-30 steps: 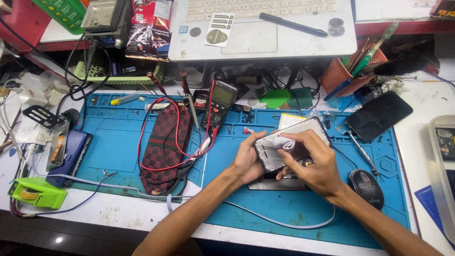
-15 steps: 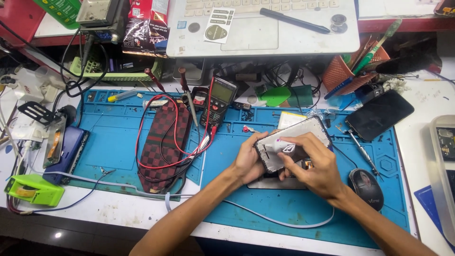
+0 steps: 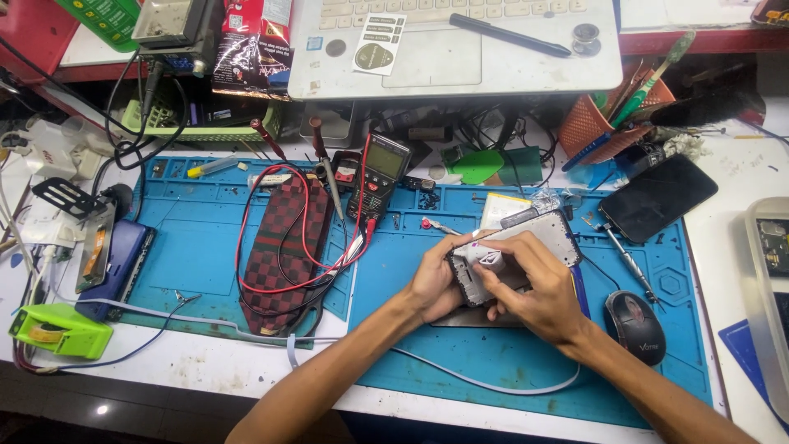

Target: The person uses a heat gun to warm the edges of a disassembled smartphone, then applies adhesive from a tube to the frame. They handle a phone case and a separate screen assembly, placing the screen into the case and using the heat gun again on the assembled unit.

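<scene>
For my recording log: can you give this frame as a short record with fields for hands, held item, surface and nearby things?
left hand: grips the left end of the opened phone
right hand: fingers pressing on the phone's inside
surface: blue work mat
left of hands: multimeter with red and black leads, checkered pouch
right of hands: black mouse, dark phone

The opened phone [image 3: 526, 247] is a flat, rectangular slab with its pale grey inner side facing up and a dark, ridged frame around the edge. It sits tilted, long axis running from lower left to upper right, raised slightly off the blue mat [image 3: 205, 247] right of the mat's middle and nearer its far edge than its near one. Its lower-left end is partly covered, so the small parts there cannot be made out; a pinkish patch shows, possibly a sticker.
</scene>
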